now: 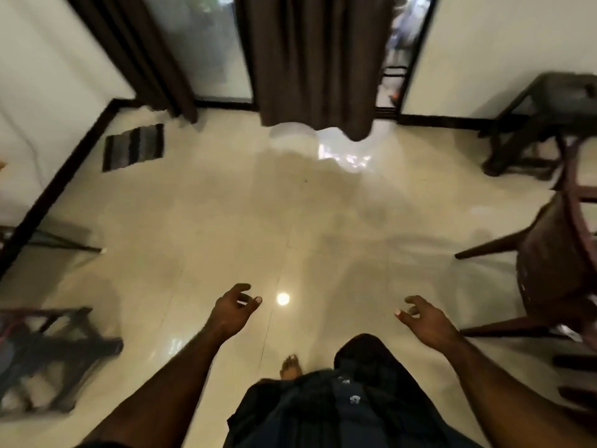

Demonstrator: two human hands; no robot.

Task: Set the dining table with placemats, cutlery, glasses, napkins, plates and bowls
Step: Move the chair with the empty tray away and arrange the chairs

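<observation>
I see both hands held out over the pale floor (200, 221), each with fingers loosely curled and holding nothing: the left hand (233, 310) at 7 o'clock, the right hand (424, 318) at 5 o'clock. A dark wooden chair (549, 263) stands at 3 o'clock. A striped mat (134, 147) lies at 10 o'clock, brown curtains (319, 59) at 12. I can't make out any tableware.

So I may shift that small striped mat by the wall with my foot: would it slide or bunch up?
The striped mat lies flat and thin on glossy, reflective floor tiles, so it would probably slide easily. It looks like soft fabric, so a push at one edge may well fold it. Probably light.
</observation>
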